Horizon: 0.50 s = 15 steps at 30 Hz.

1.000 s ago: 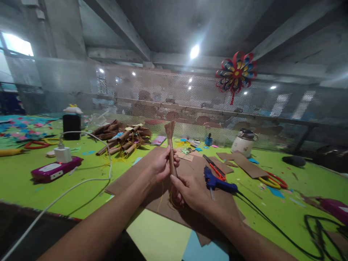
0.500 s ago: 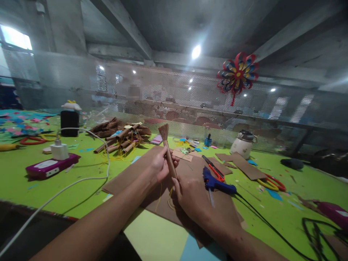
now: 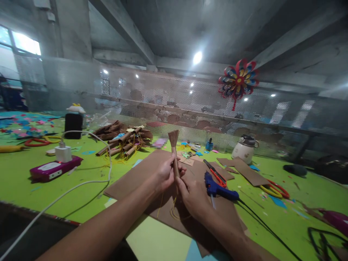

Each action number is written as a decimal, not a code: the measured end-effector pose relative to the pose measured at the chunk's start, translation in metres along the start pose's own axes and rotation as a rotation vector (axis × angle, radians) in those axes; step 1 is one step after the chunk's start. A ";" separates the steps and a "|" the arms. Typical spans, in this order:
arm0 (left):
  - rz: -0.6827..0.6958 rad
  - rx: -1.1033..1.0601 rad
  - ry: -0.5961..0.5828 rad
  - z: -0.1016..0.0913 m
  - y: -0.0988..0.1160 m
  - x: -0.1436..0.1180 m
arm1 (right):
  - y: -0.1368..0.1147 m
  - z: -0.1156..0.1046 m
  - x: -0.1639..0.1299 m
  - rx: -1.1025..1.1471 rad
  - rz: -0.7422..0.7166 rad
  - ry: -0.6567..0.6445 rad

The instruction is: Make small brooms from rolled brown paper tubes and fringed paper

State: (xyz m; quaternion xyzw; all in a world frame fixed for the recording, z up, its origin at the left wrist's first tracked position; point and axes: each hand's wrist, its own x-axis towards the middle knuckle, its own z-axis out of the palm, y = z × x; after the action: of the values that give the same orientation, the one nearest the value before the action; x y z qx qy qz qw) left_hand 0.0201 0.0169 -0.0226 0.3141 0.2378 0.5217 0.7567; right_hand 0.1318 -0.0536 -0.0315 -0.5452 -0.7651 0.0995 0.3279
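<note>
A: What are the two hands on?

B: Both grip a rolled brown paper stick (image 3: 174,159) with a fringed top, held upright above the brown cardboard sheet (image 3: 136,177) on the green tabletop (image 3: 40,192). The left hand (image 3: 165,174) has its fingers closed round the stick's middle; the right hand (image 3: 194,194) is clenched on its lower end, where loose yellow thread (image 3: 174,210) hangs.

A: Which step is that, would you say?

B: It looks like binding or tightening the roll at its base. A next turn of thread would call for the left hand to keep the stick steady while the right works round it.

A: Anything close by?

B: A blue glue gun (image 3: 219,188) lies just beside the right hand, its black cable trailing off, with red-handled scissors (image 3: 216,172) touching it. A pile of finished rolls (image 3: 122,139) sits further back, and a white charger cable (image 3: 81,181) crosses on the left, well apart. The glue gun is the one thing near enough to be knocked.
</note>
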 end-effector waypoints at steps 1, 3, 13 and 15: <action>-0.006 0.004 -0.014 0.000 0.000 0.000 | 0.001 0.000 0.001 0.044 0.006 -0.009; -0.019 0.021 -0.037 -0.002 0.001 0.000 | 0.002 0.002 0.002 0.128 0.021 -0.020; -0.062 0.013 -0.138 -0.003 0.006 -0.004 | 0.009 0.009 0.002 0.367 0.075 -0.095; -0.079 0.024 -0.138 -0.002 0.007 -0.005 | 0.010 0.009 0.002 0.288 0.033 -0.058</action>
State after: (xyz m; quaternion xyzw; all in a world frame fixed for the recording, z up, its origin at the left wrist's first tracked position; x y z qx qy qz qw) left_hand 0.0126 0.0147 -0.0189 0.3488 0.2032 0.4658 0.7874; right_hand 0.1336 -0.0462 -0.0429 -0.5018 -0.7431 0.2294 0.3786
